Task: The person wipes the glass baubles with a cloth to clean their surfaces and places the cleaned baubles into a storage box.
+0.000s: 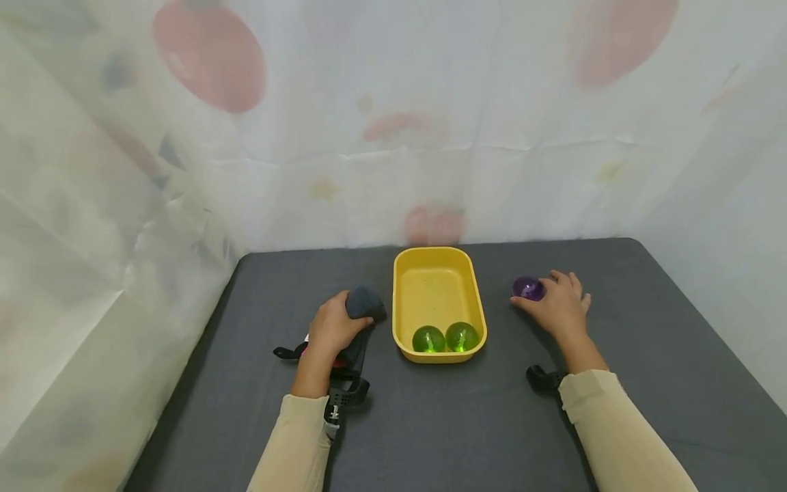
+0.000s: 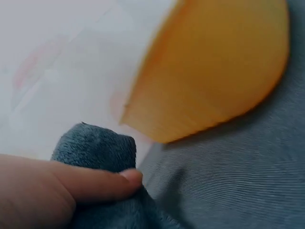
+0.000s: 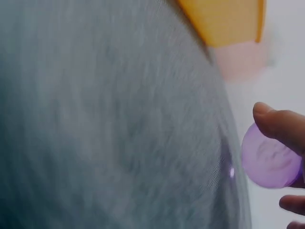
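Gripping cloth (image 1: 364,303), purple ball (image 1: 527,288); tray (image 1: 438,263) holds two green balls (image 1: 445,337).

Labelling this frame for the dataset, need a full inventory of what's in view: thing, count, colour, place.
tray: 1, yellow, centre of the table
green balls: 2, clear green, side by side at the near end of the tray
purple ball: 1, clear purple, on the table right of the tray
cloth: 1, dark grey, left of the tray
table: 1, dark grey surface
sheet: 1, white with faded red blotches, behind and at both sides of the table
left hand: 1, beige sleeve, grips the cloth
right hand: 1, beige sleeve, fingers curled round the purple ball
wrist cameras: 2, black, one strapped at each wrist
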